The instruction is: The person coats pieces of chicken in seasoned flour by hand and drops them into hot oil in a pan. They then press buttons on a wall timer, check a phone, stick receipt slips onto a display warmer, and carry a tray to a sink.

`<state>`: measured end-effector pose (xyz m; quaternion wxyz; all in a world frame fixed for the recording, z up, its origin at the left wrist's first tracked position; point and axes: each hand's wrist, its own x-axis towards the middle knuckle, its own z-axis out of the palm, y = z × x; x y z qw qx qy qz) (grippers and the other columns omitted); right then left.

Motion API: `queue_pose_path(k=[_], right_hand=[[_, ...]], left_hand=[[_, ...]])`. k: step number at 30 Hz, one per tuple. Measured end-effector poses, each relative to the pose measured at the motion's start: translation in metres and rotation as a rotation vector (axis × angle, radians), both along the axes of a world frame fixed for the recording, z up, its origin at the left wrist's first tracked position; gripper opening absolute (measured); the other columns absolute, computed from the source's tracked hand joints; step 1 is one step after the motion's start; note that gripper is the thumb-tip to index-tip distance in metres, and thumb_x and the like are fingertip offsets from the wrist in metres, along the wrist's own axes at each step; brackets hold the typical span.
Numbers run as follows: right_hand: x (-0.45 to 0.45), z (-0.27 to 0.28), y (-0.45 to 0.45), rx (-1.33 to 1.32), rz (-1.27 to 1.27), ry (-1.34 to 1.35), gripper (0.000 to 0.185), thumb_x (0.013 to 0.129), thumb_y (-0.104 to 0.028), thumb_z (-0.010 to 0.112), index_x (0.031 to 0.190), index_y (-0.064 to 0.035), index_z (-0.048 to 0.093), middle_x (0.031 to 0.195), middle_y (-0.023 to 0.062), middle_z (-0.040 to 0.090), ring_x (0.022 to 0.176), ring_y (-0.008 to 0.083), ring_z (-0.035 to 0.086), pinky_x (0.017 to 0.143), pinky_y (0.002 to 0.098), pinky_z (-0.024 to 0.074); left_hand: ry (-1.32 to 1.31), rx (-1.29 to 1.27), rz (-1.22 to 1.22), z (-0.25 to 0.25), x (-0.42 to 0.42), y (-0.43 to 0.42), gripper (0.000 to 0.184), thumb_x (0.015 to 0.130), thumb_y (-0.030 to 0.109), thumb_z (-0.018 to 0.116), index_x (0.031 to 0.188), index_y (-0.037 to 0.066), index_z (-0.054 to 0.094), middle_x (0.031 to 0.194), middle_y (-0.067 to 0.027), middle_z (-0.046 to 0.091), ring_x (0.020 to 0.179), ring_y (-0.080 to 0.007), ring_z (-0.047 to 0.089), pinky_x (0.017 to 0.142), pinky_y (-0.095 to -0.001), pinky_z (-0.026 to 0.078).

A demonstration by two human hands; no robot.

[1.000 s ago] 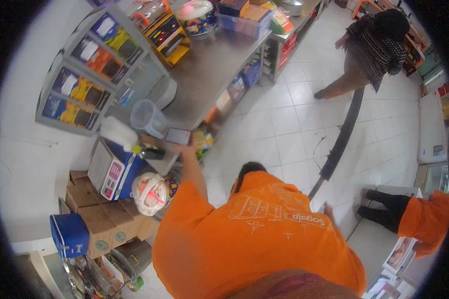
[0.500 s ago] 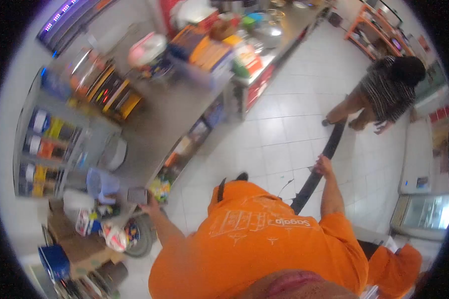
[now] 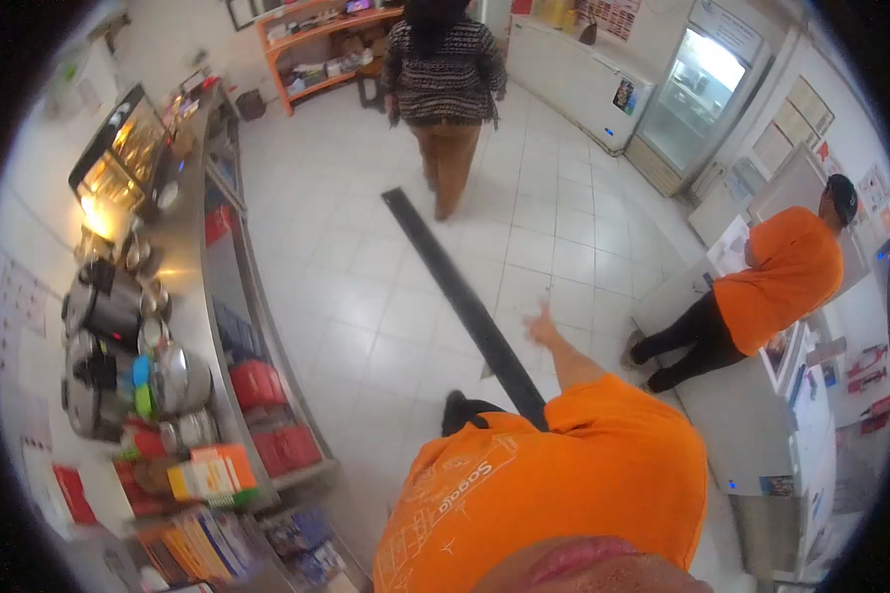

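Observation:
My right hand (image 3: 541,324) reaches forward from the orange sleeve with its fingers apart and nothing in it. It is nearest to a long dark strip (image 3: 465,304) that runs across the white tiled floor (image 3: 356,287) and passes to the left of the hand. The near end of the strip disappears behind my orange shirt (image 3: 564,484). My left hand is out of view, so what it holds cannot be seen.
Ahead, a person in a patterned top (image 3: 445,74) stands near an orange shelf (image 3: 316,49). At right, a person in orange (image 3: 781,282) stands by white freezers. A steel counter (image 3: 190,262) with pots lines the left. A glass-door fridge (image 3: 697,89) stands at the back.
The view has swung right, away from the scale and boxes. My left hand, earlier at a phone-like object, has left the view. My right hand now has its fingers spread beside the dark strip.

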<state>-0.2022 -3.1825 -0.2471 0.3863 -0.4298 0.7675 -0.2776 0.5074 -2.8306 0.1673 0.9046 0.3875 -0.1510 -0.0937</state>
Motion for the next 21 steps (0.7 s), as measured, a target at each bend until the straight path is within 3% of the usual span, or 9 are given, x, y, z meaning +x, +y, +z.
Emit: queue_pose_path(k=[1, 2, 4, 8, 11, 13, 15, 18, 21], right_hand=[[0.017, 0.08, -0.041, -0.466, -0.171, -0.295, 0.08, 0.086, -0.007, 0.051, 0.148, -0.0195, 0.002, 0.091, 0.0152, 0.06, 0.058, 0.0178, 0.057, 0.051, 0.031, 0.0489], [0.018, 0.142, -0.088, -0.644, -0.313, -0.042, 0.08, 0.086, -0.004, 0.051, 0.148, -0.0228, 0.004, 0.097, 0.0135, 0.059, 0.063, 0.0164, 0.057, 0.055, 0.029, 0.0501], [0.027, 0.283, -0.16, -1.117, -0.566, -0.251, 0.083, 0.085, 0.0, 0.057, 0.149, -0.0198, 0.008, 0.12, 0.0107, 0.05, 0.094, 0.0194, 0.056, 0.068, 0.0295, 0.0515], [-0.018, 0.481, -0.251, -1.446, -0.53, -0.606, 0.083, 0.089, -0.007, 0.052, 0.149, -0.0185, -0.004, 0.121, 0.0131, 0.051, 0.08, 0.024, 0.059, 0.065, 0.0308, 0.0502], [-0.063, 0.551, -0.303, -1.634, -0.365, -0.78, 0.084, 0.09, -0.009, 0.053, 0.148, -0.0184, -0.006, 0.116, 0.0136, 0.053, 0.075, 0.0228, 0.061, 0.07, 0.0351, 0.049], [-0.092, 0.56, -0.341, -1.823, -0.185, -0.583, 0.083, 0.09, -0.01, 0.054, 0.149, -0.0167, -0.004, 0.116, 0.0134, 0.053, 0.076, 0.0218, 0.061, 0.076, 0.0374, 0.048], [-0.126, 0.516, -0.39, -1.684, -0.348, 0.073, 0.08, 0.09, -0.013, 0.056, 0.149, -0.0141, 0.001, 0.123, 0.0159, 0.051, 0.085, 0.0243, 0.062, 0.083, 0.0392, 0.0464], [-0.161, 0.424, -0.459, -1.006, -0.344, 0.88, 0.077, 0.089, -0.019, 0.059, 0.148, -0.0093, 0.01, 0.138, 0.0202, 0.042, 0.111, 0.0294, 0.056, 0.097, 0.0395, 0.0415], [-0.247, 0.188, -0.475, 0.069, -0.041, 0.506, 0.076, 0.089, -0.042, 0.055, 0.148, -0.0143, 0.016, 0.147, 0.0183, 0.031, 0.134, 0.0356, 0.031, 0.11, 0.045, 0.0266]], left_hand=[[-0.038, -0.024, -0.033, 0.015, -0.005, -0.046, 0.066, 0.088, 0.038, 0.058, 0.136, -0.001, 0.035, 0.132, -0.0226, 0.046, 0.117, -0.0336, 0.048, 0.097, -0.0468, 0.043], [-0.073, -0.043, -0.06, 0.028, -0.009, -0.087, 0.066, 0.088, 0.038, 0.058, 0.136, 0.0, 0.034, 0.132, -0.0227, 0.046, 0.116, -0.0333, 0.049, 0.096, -0.0464, 0.043], [-0.11, -0.043, -0.129, 0.044, -0.022, -0.173, 0.066, 0.088, 0.037, 0.058, 0.137, 0.0, 0.034, 0.131, -0.023, 0.046, 0.115, -0.0326, 0.05, 0.095, -0.0456, 0.045], [-0.036, -0.069, -0.42, 0.032, -0.039, -0.333, 0.066, 0.09, 0.039, 0.056, 0.138, 0.001, 0.032, 0.134, -0.0237, 0.042, 0.121, -0.0349, 0.045, 0.102, -0.0476, 0.039], [0.153, 0.06, -0.271, 0.041, -0.132, -0.473, 0.064, 0.092, 0.041, 0.049, 0.14, 0.002, 0.03, 0.136, -0.0219, 0.041, 0.123, -0.0364, 0.043, 0.102, -0.0493, 0.038], [0.151, 0.015, -0.494, 0.007, -0.124, -0.551, 0.064, 0.094, 0.044, 0.044, 0.142, 0.006, 0.027, 0.136, -0.0205, 0.041, 0.125, -0.0359, 0.042, 0.103, -0.0524, 0.036], [0.063, 0.076, -0.623, -0.01, -0.135, -0.628, 0.066, 0.094, 0.046, 0.043, 0.143, 0.005, 0.026, 0.138, -0.019, 0.039, 0.125, -0.036, 0.043, 0.099, -0.051, 0.041], [0.041, 0.109, -0.711, -0.022, -0.172, -0.761, 0.064, 0.095, 0.048, 0.039, 0.146, 0.014, 0.021, 0.141, -0.0166, 0.036, 0.123, -0.037, 0.045, 0.087, -0.0564, 0.048], [0.203, -0.017, -0.882, -0.017, -0.216, -0.904, 0.07, 0.092, 0.057, 0.037, 0.146, 0.018, 0.018, 0.139, -0.0128, 0.04, 0.118, -0.0396, 0.047, 0.075, -0.0624, 0.051]])
